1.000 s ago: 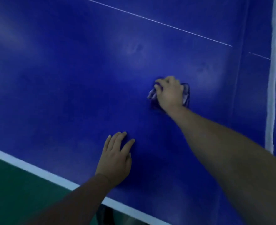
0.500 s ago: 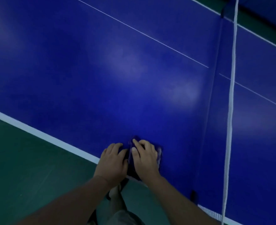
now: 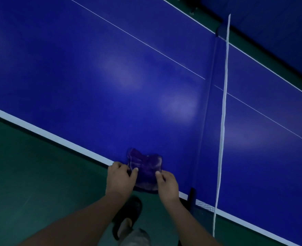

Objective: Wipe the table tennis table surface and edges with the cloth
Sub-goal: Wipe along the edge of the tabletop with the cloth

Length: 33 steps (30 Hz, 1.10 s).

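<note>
Purple cloth [image 3: 144, 170] lies at the near white edge of the blue table tennis bench [image 3: 111, 77], near the net [image 3: 222, 121]. Left hand [image 3: 120, 178] and right hand [image 3: 167, 186] pinch its sides.

Legible text, labels, brands, numbers, signs: we find none. The counter [image 3: 111, 77] carries only plain white lines and a white border, and we read no print on the cloth [image 3: 145, 167] or on the net [image 3: 224, 110].
</note>
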{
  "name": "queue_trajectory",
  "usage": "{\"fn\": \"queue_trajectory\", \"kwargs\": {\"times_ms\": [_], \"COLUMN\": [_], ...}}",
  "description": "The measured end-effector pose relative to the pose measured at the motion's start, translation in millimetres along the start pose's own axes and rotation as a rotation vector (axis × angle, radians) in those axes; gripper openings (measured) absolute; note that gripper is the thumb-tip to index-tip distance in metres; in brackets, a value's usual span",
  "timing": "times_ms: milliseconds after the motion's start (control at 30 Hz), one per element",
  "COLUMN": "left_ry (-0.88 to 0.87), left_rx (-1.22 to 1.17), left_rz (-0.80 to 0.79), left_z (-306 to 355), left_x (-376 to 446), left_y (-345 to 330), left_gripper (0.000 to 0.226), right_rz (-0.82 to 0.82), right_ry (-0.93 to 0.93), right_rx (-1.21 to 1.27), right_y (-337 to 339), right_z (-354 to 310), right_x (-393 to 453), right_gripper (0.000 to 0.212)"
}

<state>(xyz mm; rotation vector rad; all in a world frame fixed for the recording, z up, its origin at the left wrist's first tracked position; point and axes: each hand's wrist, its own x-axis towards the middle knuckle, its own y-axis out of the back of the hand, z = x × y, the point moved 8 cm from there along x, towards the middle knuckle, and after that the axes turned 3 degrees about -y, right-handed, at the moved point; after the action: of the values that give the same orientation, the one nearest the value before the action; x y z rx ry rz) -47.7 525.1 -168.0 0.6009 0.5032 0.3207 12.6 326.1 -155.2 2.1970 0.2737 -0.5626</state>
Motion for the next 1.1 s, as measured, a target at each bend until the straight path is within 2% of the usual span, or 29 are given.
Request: {"fn": "queue_trajectory", "kwargs": {"times_ms": [33, 133, 167, 200, 267, 333, 433, 533, 600, 633, 700, 767, 833, 900, 967, 1033, 1100], "left_ry": [0.056, 0.212, 0.270, 0.342, 0.486, 0.545, 0.477, 0.305, 0.192, 0.138, 0.046, -0.008, -0.013, -0.008, 0.048, 0.273, 0.587], "left_rx": [-0.056, -0.260, -0.327, -0.404, -0.569, -0.692, -0.869, -0.977, -0.891, -0.811, -0.625, -0.443, -0.309, -0.180, -0.100, -0.328, -0.904], "left_rz": [0.000, 0.009, 0.016, 0.025, 0.025, 0.010, -0.033, -0.113, -0.103, -0.098, -0.090, -0.033, 0.069, 0.206, 0.384, 0.512, 0.461], "left_z": [-3, -8, -10, -12, -19, -22, -5, 30, 50, 59, 75, 82, 80, 76, 66, 44, 27], "left_x": [-3, -10, -12, -15, -24, -32, -45, -64, -78, -86, -101, -114, -126, -138, -152, -171, -187], "left_y": [-2, -9, -12, -14, -22, -28, -29, -34, -37, -39, -42, -40, -34, -27, -21, -29, -66], "left_gripper": [0.038, 0.035, 0.029, 0.024, 0.028, 0.031, 0.030, 0.061, 0.082, 0.089, 0.094, 0.089, 0.077, 0.061, 0.055, 0.066, 0.067], "right_rz": [0.056, 0.091, 0.072, 0.034, -0.091, -0.221, -0.374, -0.453, -0.526, -0.570, -0.632, -0.642, -0.568, -0.404, -0.236, -0.208, -0.225], "right_ry": [-0.056, -0.252, -0.296, -0.329, -0.364, -0.322, -0.179, -0.033, 0.078, 0.126, 0.207, 0.295, 0.435, 0.607, 0.768, 0.822, 0.769], "right_rx": [0.046, 0.153, 0.168, 0.211, 0.313, 0.357, 0.406, 0.448, 0.399, 0.345, 0.172, -0.016, -0.153, -0.267, -0.411, -0.387, -0.289], "right_y": [0, -1, -2, -3, -3, 8, 37, 69, 86, 93, 100, 104, 108, 115, 115, 107, 101], "right_z": [3, 14, 19, 23, 25, 25, 22, 15, 12, 13, 15, 12, 4, -6, -13, -11, -9], "right_x": [1, -1, 0, -1, -5, -7, -9, -13, -19, -23, -30, -39, -46, -53, -65, -78, -88], "right_gripper": [0.030, 0.015, 0.023, 0.031, 0.040, 0.043, 0.043, 0.041, 0.052, 0.064, 0.092, 0.101, 0.082, 0.046, 0.026, 0.023, 0.024]}}
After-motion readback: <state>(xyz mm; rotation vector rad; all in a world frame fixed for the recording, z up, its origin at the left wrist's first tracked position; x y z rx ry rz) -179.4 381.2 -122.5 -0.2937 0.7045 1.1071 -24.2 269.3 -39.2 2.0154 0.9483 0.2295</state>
